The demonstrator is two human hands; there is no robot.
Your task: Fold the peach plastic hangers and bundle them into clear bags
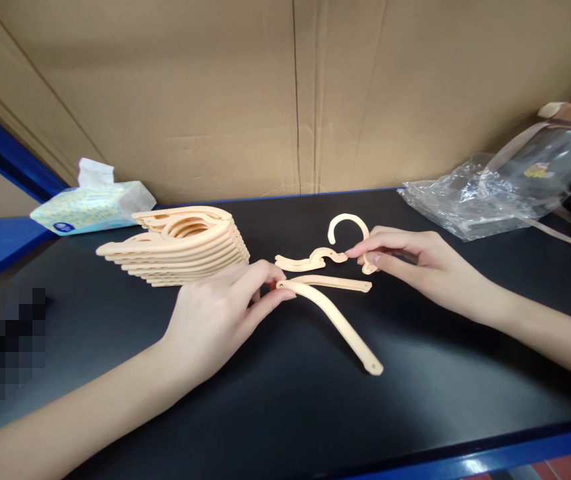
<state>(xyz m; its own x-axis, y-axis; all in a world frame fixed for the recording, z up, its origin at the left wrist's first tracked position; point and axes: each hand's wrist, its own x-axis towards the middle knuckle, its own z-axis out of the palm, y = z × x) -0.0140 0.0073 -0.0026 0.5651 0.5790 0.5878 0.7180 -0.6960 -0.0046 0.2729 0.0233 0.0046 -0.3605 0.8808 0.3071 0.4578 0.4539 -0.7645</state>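
My left hand [220,313] pinches the left end of a curved, cream-coloured hanger arm [338,319], which slants toward the front of the table. A second curved arm [338,283] extends right from the same fingertips; whether the two are joined there, I cannot tell. Between thumb and fingers my right hand [415,259] grips the stem of a hanger hook [349,217], its curve upward. Its index fingertip is at the right end of a wavy cream piece [310,259] lying behind the arms. Beside my left hand stands a stack of folded hangers [190,247].
A tissue pack [95,205] sits at the back left. Crumpled clear plastic [465,200] and a clear bottle with a strap [550,160] occupy the back right. Cardboard [215,100] rises behind the black tabletop [275,413], which has a blue front edge [515,457].
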